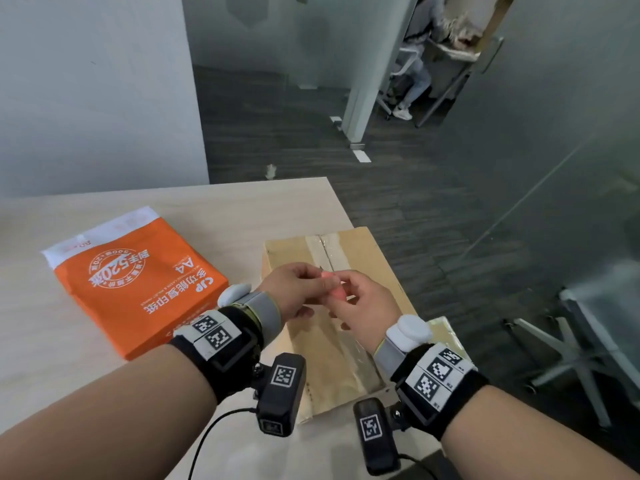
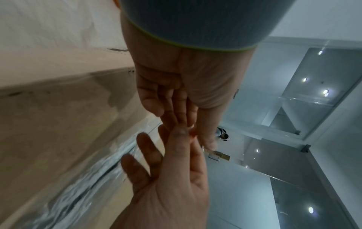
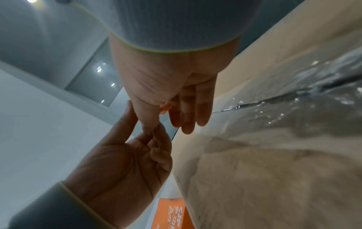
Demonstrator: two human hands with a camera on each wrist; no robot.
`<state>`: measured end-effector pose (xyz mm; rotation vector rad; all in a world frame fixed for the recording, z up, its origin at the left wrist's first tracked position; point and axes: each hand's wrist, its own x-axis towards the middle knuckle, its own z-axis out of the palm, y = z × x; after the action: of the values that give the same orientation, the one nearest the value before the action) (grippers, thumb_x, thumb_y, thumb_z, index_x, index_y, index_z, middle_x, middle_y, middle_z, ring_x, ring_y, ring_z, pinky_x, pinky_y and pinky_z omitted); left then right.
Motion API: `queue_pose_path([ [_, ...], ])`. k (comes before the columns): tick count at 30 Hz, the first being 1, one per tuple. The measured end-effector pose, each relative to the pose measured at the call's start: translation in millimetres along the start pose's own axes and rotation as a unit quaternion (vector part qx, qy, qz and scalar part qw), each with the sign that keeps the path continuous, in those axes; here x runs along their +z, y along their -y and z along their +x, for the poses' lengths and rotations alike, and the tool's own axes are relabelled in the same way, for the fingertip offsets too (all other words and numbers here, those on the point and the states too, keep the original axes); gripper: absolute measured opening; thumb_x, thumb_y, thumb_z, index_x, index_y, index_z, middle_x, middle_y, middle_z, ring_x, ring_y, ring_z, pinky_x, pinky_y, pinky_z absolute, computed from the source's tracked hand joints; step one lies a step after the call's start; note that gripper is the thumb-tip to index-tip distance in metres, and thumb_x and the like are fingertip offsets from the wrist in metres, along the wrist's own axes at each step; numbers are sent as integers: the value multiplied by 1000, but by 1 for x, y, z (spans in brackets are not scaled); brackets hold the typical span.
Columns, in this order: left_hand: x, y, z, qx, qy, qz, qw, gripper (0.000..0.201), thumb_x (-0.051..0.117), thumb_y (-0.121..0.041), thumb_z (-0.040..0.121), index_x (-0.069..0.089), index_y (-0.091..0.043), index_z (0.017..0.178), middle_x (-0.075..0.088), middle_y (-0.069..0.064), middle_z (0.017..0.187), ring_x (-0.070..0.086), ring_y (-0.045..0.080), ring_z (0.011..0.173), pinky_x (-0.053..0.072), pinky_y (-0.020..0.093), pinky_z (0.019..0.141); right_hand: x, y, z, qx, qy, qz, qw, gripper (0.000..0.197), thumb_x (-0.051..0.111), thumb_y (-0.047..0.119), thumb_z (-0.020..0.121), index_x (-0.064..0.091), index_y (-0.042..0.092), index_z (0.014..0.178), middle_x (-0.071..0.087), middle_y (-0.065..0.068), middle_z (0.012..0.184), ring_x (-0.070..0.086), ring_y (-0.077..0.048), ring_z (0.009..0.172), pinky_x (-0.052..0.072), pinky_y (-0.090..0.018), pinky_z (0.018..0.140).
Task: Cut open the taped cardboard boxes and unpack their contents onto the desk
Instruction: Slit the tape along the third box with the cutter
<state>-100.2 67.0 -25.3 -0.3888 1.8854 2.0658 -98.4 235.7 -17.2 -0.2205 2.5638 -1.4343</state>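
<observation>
A brown cardboard box (image 1: 369, 261) lies on the desk's right end, its top seam sealed with clear tape (image 1: 327, 245). The tape shines in the wrist views too, along the box (image 2: 58, 117) (image 3: 274, 162). Just above the box my two hands meet around a small pink-orange cutter (image 1: 335, 289). My left hand (image 1: 320, 280) pinches its front end, where a short blade tip shows. From the right, my right hand (image 1: 348, 287) holds the body between thumb and fingers. Only slivers of the cutter (image 2: 192, 133) (image 3: 165, 106) show at the wrists.
An orange and white ream of A4 paper (image 1: 138, 282) lies left of the box on the light wooden desk (image 1: 242, 209). The desk's right edge runs beside the box. A chair base (image 1: 571, 355) and glass wall stand right. A person (image 1: 415, 60) sits far behind.
</observation>
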Motion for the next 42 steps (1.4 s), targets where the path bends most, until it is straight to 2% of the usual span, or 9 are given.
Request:
queue_pose_path([
  [3,-9,-9,21,47,-100,142,984,32,76,-54,83,71,-25,95,75,-3,95,69,18,88,54,32,71,-8,-10,-2,47,-22,76,996,16,61,43,97,72,35,105,75,0,91,73,-14,71,55,-31,58],
  [5,-25,-13,42,77,-189,292,935,35,71,-50,86,70,-28,113,70,0,120,65,22,107,53,38,94,-14,-16,-4,79,-29,95,992,31,57,49,99,74,24,92,74,-5,85,71,-17,69,52,-32,58],
  [9,-40,-13,73,30,-128,516,846,77,63,-54,88,36,-25,154,49,4,151,47,30,135,40,44,111,-20,-30,-5,78,-62,9,995,55,55,65,92,69,13,83,70,-12,82,60,-16,64,51,-35,63],
  [12,-42,-16,66,2,-127,602,788,79,45,-77,81,39,-35,148,56,2,140,55,31,123,44,49,102,-26,-25,-5,72,-59,-21,995,48,54,58,96,68,17,76,72,-5,80,64,-22,70,52,-33,69],
  [15,-46,-9,49,-50,-87,635,766,75,28,-85,79,68,-25,102,71,4,107,64,27,93,50,44,91,-30,-22,-1,57,-27,-7,998,36,58,43,98,63,22,69,62,1,63,56,-12,58,48,-31,66],
  [18,-50,19,30,-86,-72,618,778,79,21,-89,72,59,-20,77,67,2,86,62,28,81,51,41,83,-24,-18,5,49,20,-24,998,28,58,41,94,64,19,77,61,2,62,56,-15,59,52,-41,69],
  [23,-42,39,10,-112,-80,454,880,52,36,-60,94,56,-26,127,65,11,127,59,32,108,43,36,90,7,-9,19,25,70,-74,994,33,52,51,88,63,21,90,68,-10,76,63,-30,69,57,-49,71],
  [30,-38,34,-2,-73,-101,455,882,47,28,-47,104,64,-22,120,67,10,127,59,30,114,39,35,88,33,1,36,-36,71,-176,981,10,57,40,96,56,30,94,64,11,80,60,-11,75,45,-27,65],
  [42,-38,31,1,-62,-97,428,896,46,29,-34,107,68,-14,119,69,13,122,60,30,108,41,32,86,45,4,51,-69,122,-251,958,15,50,33,100,58,21,105,68,4,97,61,-19,87,48,-34,76],
])
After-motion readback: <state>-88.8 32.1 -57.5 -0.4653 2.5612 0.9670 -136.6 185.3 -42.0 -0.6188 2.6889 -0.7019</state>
